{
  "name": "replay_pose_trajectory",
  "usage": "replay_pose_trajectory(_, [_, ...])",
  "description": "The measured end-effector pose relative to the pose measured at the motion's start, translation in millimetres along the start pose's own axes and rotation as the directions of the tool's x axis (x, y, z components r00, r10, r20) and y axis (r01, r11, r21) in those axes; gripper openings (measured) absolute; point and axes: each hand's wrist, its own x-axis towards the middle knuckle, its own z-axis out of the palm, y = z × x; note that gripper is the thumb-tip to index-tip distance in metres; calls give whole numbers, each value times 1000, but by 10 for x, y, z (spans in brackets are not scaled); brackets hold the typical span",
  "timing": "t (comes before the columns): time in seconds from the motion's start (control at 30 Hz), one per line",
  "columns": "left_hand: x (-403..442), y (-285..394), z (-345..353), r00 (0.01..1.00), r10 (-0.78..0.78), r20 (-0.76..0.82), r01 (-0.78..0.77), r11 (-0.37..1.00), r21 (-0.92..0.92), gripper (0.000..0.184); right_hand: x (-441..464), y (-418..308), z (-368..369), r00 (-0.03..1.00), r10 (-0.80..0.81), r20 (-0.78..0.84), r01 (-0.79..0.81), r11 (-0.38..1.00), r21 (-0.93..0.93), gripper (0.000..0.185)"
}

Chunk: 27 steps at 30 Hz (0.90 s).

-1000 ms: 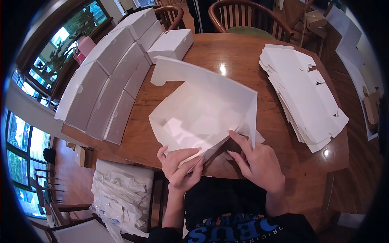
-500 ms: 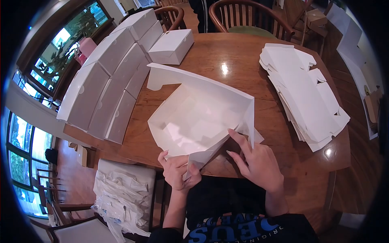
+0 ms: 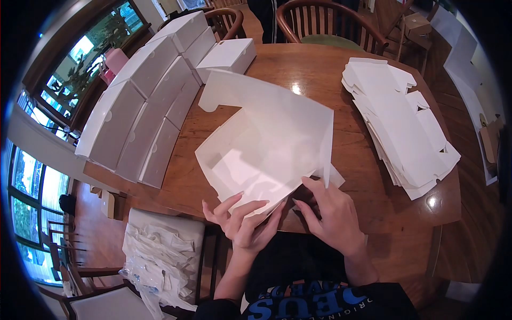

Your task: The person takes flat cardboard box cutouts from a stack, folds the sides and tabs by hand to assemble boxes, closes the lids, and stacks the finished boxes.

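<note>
A partly folded white cardboard box (image 3: pixel 250 165) sits near the table's front edge. Its lid (image 3: pixel 272 98) is raised at the back, with a side flap hanging at the right. My left hand (image 3: pixel 245 224) is closed over the near wall, fingers on the inside and thumb on the outer face. At the right front corner, my right hand (image 3: pixel 333 213) has its fingers curled against the box, the index fingertip at the rim and the thumb a little apart below. That hand partly hides the corner flaps.
Several closed white boxes (image 3: pixel 144 101) are stacked along the left of the wooden table (image 3: pixel 298 64). A pile of flat box blanks (image 3: pixel 400 122) lies on the right. Plastic bags (image 3: pixel 160 256) cover a seat below left. A person (image 3: pixel 261 18) stands behind the table.
My left hand has shifted right along the near wall, and its fingers are more spread. The lid has tipped up higher. My right hand has moved slightly down at the corner.
</note>
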Motion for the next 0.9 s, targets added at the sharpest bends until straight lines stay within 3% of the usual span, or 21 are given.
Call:
replay_pose_trajectory(0.07, [-14,-28,17,1000,-7,-2,7,999,-38,34,5,-15,-5,1000,20,-10,-20,999,28,35])
replay_pose_trajectory(0.13, [-11,-105,7,998,32,56,-18,971,-239,29,30,-45,-32,999,36,-27,-35,999,36,32])
replay_pose_trajectory(0.2, [20,-131,-1,997,25,78,-1,955,-295,28,67,-87,-95,998,49,-46,-47,998,43,29])
replay_pose_trajectory(0.27, [45,-162,-18,995,20,97,15,937,-350,27,105,-142,-181,997,-60,-50,54,992,-113,25])
replay_pose_trajectory(0.43, [87,-201,-41,980,73,186,19,892,-451,30,141,-116,-276,991,-129,41,134,978,-159,22])
replay_pose_trajectory(0.5, [73,-205,-16,984,59,169,28,882,-471,29,135,-71,-235,983,-172,63,181,965,-191,21])
replay_pose_trajectory(0.67, [31,-185,-17,990,-16,140,77,893,-443,27,146,-30,-110,977,-161,139,165,986,-21,16])
replay_pose_trajectory(0.9, [-58,-179,-21,999,-17,51,35,922,-386,24,188,-76,-53,983,-123,139,136,987,-85,18])
